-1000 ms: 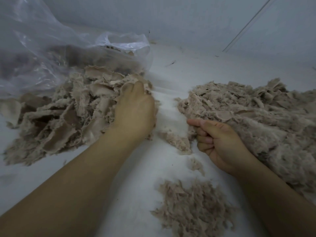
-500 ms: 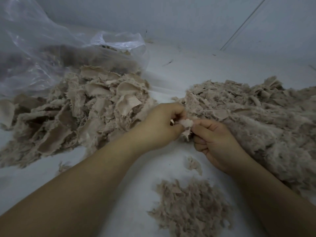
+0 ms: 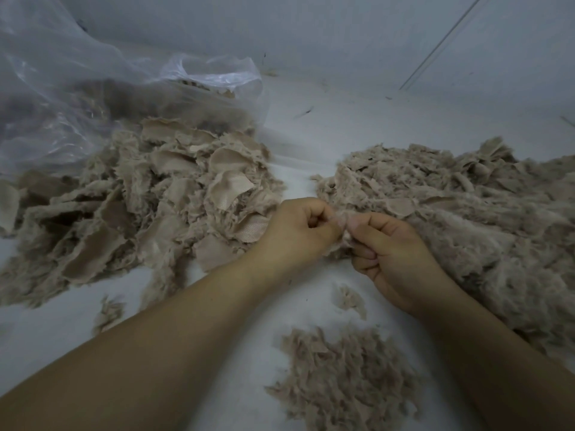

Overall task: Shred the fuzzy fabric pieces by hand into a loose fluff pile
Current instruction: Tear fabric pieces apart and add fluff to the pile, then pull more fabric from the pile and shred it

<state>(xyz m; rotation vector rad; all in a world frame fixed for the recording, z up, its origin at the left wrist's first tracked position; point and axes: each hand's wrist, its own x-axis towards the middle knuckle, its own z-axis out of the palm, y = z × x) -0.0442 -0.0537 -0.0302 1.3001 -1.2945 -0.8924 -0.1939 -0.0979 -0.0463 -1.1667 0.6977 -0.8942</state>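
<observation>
A heap of beige fuzzy fabric pieces (image 3: 149, 194) lies at the left, spilling from a clear plastic bag. My left hand (image 3: 298, 228) and my right hand (image 3: 392, 253) meet in the middle and both pinch one small fabric piece (image 3: 340, 234) between thumbs and fingers. A small pile of loose fluff (image 3: 345, 371) lies on the white surface below my hands. A large mass of fluffy beige material (image 3: 460, 213) spreads at the right, beside my right hand.
The clear plastic bag (image 3: 77, 88) stands at the back left with more fabric inside. A white wall rises behind the white work surface (image 3: 336, 126). Two small tufts (image 3: 350, 298) (image 3: 109, 309) lie loose near my forearms.
My left hand left the fabric heap and came right with a piece. Both hands now pinch it between them, where a second ago my right hand waited alone.
</observation>
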